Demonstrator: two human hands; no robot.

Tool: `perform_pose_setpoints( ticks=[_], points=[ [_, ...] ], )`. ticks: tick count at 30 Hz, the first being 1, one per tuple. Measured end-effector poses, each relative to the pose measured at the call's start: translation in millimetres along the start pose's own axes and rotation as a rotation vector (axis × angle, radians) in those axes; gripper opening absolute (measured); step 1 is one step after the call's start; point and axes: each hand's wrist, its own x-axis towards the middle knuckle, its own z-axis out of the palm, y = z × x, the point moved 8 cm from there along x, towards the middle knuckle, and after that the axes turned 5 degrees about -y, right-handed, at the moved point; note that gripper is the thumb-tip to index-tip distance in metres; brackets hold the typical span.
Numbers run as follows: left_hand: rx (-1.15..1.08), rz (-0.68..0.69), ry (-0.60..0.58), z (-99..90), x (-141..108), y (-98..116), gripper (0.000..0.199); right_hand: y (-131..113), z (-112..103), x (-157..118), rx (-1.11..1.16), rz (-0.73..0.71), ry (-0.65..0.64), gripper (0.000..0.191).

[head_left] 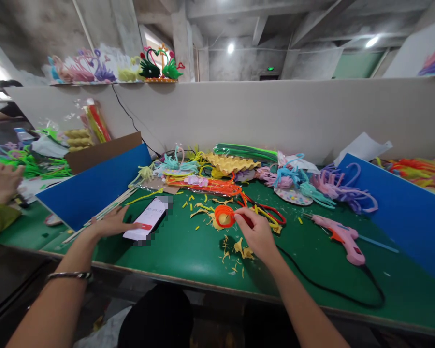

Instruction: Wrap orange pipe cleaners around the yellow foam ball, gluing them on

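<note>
My left hand (110,224) is stretched out over the left part of the bench, its thumb reaching onto the lower screen of a phone (150,217) that shows a timer and a red button. It grips nothing. My right hand (253,227) pinches the edge of a round orange pipe-cleaner coil (219,210) with a yellowish middle, held just above the bench. Around and below the coil lie torn yellow scraps (243,249) and short yellow bits. Red and yellow pipe cleaners (281,212) lie partly behind my right hand.
A pink glue gun (342,237) with a black cord lies at right on the green bench (188,251). Blue boards (97,188) stand on both sides. Bundled orange pipe cleaners (206,186) and pastel pipe-cleaner figures (293,176) line the back. Another person's hand (2,183) is at far left.
</note>
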Motion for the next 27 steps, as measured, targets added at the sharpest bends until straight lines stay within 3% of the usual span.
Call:
perform_pose_setpoints(
  ticks=[2,5,7,9,11,14,17,27],
  points=[
    [-0.086,0.064,0.001,-2.6,3,35,0.058,0,-1,1,0.002,-0.002,0.011,0.020],
    [-0.350,0.324,-0.075,9.1,-8,118,0.055,1,-3,2,-0.008,-0.018,0.026,0.021],
    [-0.839,0.487,-0.370,32.9,-26,177,0.060,2,-4,1,-0.020,-0.038,0.027,0.021],
    [-0.941,0.531,-0.504,52.8,-41,216,0.060,3,-6,0,-0.038,-0.061,0.024,0.021],
    [-1.033,0.528,-0.618,70.9,-51,237,0.063,5,-9,-2,-0.060,-0.078,0.021,0.020],
    [-1.093,0.521,-0.700,86.6,-57,245,0.063,9,-13,-3,-0.093,-0.092,0.007,0.020],
    [-1.106,0.525,-0.719,89.9,-59,241,0.054,10,-11,-3,-0.115,-0.104,-0.028,0.020],
    [-1.075,0.493,-0.600,79.9,-66,224,0.020,-10,12,0,-0.209,-0.155,-0.117,0.027]
  ],
)
